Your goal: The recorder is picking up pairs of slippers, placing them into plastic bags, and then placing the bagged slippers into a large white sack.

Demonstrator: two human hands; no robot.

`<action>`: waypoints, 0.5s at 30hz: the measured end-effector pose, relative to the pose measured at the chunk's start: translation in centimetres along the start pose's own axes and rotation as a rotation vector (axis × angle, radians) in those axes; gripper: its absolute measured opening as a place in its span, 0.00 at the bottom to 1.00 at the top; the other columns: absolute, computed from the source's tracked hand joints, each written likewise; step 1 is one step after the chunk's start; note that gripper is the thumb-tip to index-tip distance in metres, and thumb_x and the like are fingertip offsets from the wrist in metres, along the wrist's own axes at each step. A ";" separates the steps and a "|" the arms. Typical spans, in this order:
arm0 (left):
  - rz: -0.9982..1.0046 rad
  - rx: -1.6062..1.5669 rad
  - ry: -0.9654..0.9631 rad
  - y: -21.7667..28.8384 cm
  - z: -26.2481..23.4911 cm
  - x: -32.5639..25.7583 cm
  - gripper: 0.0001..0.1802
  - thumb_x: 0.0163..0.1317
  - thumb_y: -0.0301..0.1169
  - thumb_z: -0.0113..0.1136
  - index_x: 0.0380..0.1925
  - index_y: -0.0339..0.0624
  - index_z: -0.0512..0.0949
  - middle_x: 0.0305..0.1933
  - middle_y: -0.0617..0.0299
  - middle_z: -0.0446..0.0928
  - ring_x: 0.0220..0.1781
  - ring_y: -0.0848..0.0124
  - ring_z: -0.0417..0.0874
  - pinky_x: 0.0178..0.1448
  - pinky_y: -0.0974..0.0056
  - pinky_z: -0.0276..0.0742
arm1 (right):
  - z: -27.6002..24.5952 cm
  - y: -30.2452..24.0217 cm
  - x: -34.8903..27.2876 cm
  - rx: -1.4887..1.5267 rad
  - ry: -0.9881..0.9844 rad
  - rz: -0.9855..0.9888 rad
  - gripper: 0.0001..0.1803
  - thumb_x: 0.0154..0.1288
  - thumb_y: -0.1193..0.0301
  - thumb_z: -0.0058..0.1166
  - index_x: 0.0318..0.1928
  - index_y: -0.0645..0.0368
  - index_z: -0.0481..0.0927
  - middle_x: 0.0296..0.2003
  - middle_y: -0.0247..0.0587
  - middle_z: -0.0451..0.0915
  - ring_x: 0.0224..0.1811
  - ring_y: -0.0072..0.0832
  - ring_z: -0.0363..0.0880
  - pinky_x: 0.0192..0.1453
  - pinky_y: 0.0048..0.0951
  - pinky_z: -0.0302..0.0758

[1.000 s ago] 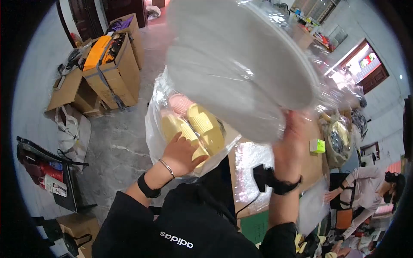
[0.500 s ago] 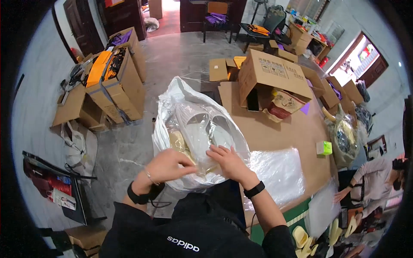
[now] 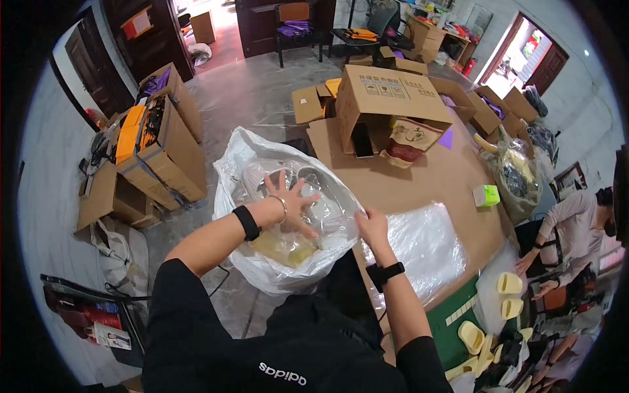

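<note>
One black chair (image 3: 131, 322) low at far left, red stuff on it. White tote (image 3: 131, 255) on the floor just behind. Tall cartons (image 3: 177, 164) next, upright, flaps open, orange stack (image 3: 131, 134) at the top of the nearer one.

White sack (image 3: 227, 171) at center, mouth open, beside the table (image 3: 406, 190). Wrapped slippers (image 3: 257, 178), pale, clear plastic, lie inside it on top; yellow item (image 3: 285, 247) toward its near side, exact shape unclear under the plastic. Left hand (image 3: 291, 206) inside the sack mouth: palm down, fingers spread wide, flat against the wrapped slippers, gripping nothing. Bracelet and black band on that wrist. Right hand (image 3: 372, 229) closed on the sack's right rim, thumb and fingers pinching it; black band here too.

Big box (image 3: 400, 95) on the table, open side facing the person; phone (image 3: 362, 141) and red-and-tan packet (image 3: 413, 141) at its opening. Clear sheets (image 3: 422, 242) flat, just right of the right hand. Green mat (image 3: 445, 327) nearer, loose yellow slippers (image 3: 509, 283) beside it. Small green-and-white box (image 3: 486, 195) near the table's right edge, bulging clear bag (image 3: 521, 180) past it. Co-worker (image 3: 567, 226) at far right, arms extended.
</note>
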State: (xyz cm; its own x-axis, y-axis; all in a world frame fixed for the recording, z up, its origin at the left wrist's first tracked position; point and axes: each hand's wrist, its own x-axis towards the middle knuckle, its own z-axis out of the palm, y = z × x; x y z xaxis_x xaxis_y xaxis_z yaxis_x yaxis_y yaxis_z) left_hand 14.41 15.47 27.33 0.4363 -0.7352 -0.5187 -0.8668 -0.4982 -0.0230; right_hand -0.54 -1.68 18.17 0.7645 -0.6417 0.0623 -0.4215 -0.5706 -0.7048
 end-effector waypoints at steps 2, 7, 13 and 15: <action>0.008 -0.010 -0.058 1.1 2.0 0.2 0.55 0.30 0.73 0.55 0.64 0.75 0.51 0.71 0.50 0.36 0.68 0.34 0.27 0.56 0.23 0.27 | -1.1 -2.2 0.7 0.287 -0.019 0.156 0.15 0.50 0.63 0.51 0.29 0.65 0.78 0.24 0.54 0.77 0.28 0.44 0.78 0.35 0.36 0.71; -0.052 0.000 -0.056 4.9 6.6 3.6 0.46 0.40 0.62 0.58 0.63 0.77 0.53 0.71 0.49 0.31 0.66 0.30 0.23 0.53 0.20 0.26 | -3.6 -7.5 1.0 0.602 0.003 0.004 0.17 0.56 0.69 0.54 0.15 0.62 0.67 0.14 0.25 0.64 0.18 0.13 0.58 0.19 0.21 0.55; -0.192 -0.009 -0.014 8.1 10.6 11.3 0.35 0.56 0.58 0.41 0.64 0.73 0.48 0.72 0.54 0.32 0.66 0.30 0.23 0.54 0.20 0.25 | -3.6 -6.6 -1.3 0.537 0.088 -0.021 0.17 0.57 0.68 0.55 0.16 0.61 0.68 0.13 0.24 0.62 0.18 0.11 0.57 0.19 0.21 0.54; -0.491 1.166 -0.339 5.0 16.8 16.7 0.35 0.57 0.59 0.37 0.65 0.71 0.47 0.72 0.58 0.34 0.69 0.43 0.25 0.59 0.27 0.26 | -3.7 -8.1 -1.5 0.641 0.051 -0.019 0.17 0.57 0.68 0.55 0.16 0.61 0.67 0.14 0.24 0.62 0.18 0.12 0.58 0.19 0.21 0.56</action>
State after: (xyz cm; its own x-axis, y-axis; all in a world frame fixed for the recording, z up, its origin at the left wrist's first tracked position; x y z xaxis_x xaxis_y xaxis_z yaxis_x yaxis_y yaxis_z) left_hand 13.36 8.44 4.22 0.8304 -0.3557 -0.4289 -0.4086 0.1345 -0.9027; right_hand -0.08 2.03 26.42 0.7381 -0.6670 0.1014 -0.0210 -0.1729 -0.9847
